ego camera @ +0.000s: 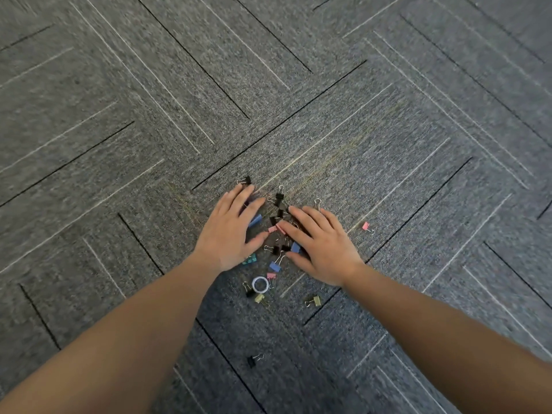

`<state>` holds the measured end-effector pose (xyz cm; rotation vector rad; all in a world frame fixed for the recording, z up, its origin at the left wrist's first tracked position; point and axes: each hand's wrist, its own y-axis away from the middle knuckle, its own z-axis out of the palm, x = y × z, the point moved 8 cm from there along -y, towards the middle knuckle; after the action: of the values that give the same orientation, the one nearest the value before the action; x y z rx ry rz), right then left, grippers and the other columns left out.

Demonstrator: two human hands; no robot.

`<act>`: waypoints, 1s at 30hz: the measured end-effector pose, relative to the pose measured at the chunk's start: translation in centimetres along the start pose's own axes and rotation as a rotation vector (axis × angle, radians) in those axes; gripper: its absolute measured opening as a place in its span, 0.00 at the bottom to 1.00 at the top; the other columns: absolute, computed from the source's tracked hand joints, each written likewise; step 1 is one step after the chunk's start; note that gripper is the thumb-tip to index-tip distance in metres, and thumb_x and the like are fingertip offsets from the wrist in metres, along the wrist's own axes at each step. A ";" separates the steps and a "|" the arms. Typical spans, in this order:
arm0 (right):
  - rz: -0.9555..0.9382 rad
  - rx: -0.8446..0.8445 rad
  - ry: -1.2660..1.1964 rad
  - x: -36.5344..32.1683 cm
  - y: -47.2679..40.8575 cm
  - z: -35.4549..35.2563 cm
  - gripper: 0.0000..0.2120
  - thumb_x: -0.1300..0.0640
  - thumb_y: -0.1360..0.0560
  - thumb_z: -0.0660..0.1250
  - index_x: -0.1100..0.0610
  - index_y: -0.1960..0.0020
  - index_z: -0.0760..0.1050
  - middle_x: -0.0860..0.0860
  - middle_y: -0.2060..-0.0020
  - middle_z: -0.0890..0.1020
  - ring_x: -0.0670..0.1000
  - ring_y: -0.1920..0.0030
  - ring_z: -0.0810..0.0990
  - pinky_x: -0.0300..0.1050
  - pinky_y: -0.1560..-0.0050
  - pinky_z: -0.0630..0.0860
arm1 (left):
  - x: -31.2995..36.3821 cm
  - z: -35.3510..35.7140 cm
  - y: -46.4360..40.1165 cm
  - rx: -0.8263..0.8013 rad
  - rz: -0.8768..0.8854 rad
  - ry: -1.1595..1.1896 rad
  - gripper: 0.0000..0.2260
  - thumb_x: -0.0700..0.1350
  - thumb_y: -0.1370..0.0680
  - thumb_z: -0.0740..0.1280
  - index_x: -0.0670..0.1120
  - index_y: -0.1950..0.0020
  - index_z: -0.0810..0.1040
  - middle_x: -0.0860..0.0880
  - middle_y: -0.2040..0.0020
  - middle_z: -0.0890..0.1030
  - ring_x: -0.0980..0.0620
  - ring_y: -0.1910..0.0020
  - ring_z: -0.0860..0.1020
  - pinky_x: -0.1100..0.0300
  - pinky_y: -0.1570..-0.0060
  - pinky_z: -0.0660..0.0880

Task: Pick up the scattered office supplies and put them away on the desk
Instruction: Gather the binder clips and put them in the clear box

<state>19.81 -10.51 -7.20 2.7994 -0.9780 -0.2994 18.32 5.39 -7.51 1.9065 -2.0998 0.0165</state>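
Several small binder clips lie scattered on the grey carpet: black ones (279,196), blue ones (275,266), pink ones (366,225), yellow ones (316,300) and a teal one (249,259). A small white tape ring (260,284) lies among them. My left hand (230,231) rests flat over the left side of the pile, fingers straight, partly covering a blue clip (254,220). My right hand (318,243) lies flat over the right side, fingers spread, touching a pink clip (272,229). Some clips are hidden under both palms.
Grey carpet tiles (298,115) with black and white line patterns fill the whole view. One black clip (251,361) lies apart, nearer to me, between my forearms. No desk is in view.
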 end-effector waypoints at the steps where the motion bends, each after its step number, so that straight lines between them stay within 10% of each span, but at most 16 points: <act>1: 0.008 0.019 0.012 0.0 -0.1 -0.3 0.29 0.36 0.22 0.53 0.47 0.25 0.60 0.54 0.27 0.65 0.58 0.29 0.63 0.60 0.29 0.59 | 0.2 0.1 0.3 0.001 0.023 -0.008 0.34 0.67 0.26 0.51 0.49 0.26 0.58 0.47 0.24 0.56 0.46 0.24 0.49 0.45 0.27 0.53; 13: 0.119 0.047 0.070 -0.3 -1.0 -1.6 0.22 0.41 0.27 0.59 0.53 0.39 0.70 0.56 0.51 0.74 0.56 0.55 0.75 0.51 0.58 0.75 | 2.1 -1.0 2.2 0.192 0.046 -0.026 0.12 0.51 0.23 0.58 0.46 0.46 0.74 0.49 0.57 0.77 0.49 0.58 0.72 0.56 0.60 0.70; 19: 0.212 0.059 0.092 1.0 -0.2 -1.4 0.15 0.42 0.23 0.57 0.51 0.44 0.69 0.57 0.43 0.73 0.57 0.48 0.73 0.55 0.57 0.78 | 1.5 -1.5 2.0 0.173 0.028 -0.115 0.15 0.51 0.21 0.57 0.46 0.59 0.78 0.50 0.64 0.78 0.50 0.64 0.74 0.59 0.76 0.72; 30: 0.060 0.080 -0.031 1.3 0.2 -1.9 0.13 0.56 0.24 0.66 0.57 0.40 0.73 0.54 0.56 0.75 0.50 0.66 0.74 0.40 0.78 0.72 | 1.3 -2.1 2.6 0.119 0.037 -0.084 0.15 0.53 0.21 0.59 0.48 0.64 0.75 0.57 0.75 0.64 0.56 0.82 0.64 0.69 0.81 0.59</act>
<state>21.11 -11.35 -5.53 2.8383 -1.1025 -0.3031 16.15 4.82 -4.72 1.9675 -2.2351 0.0728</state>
